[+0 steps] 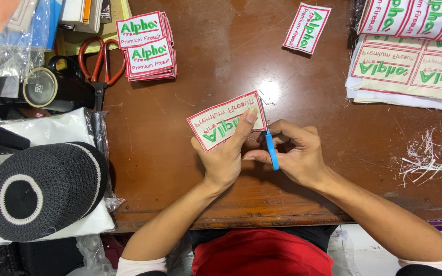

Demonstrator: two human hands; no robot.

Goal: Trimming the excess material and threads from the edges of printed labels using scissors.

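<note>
My left hand (224,158) holds a rectangular embroidered cloth patch (220,121), white with a red border and green and red lettering, thumb pressed on its right end. My right hand (293,153) grips a small blue-handled thread snipper (270,148); its tip sits at the patch's right edge. Both hands hover over the brown wooden table (221,66), close to its front edge.
Stacks of finished patches (147,46) lie at the back left beside red-handled scissors (98,64). One loose patch (307,28) lies at the back middle. Uncut patch sheets (410,66) sit at the right, thread scraps (428,156) below them. A black knitted cap (42,191) rests at the left.
</note>
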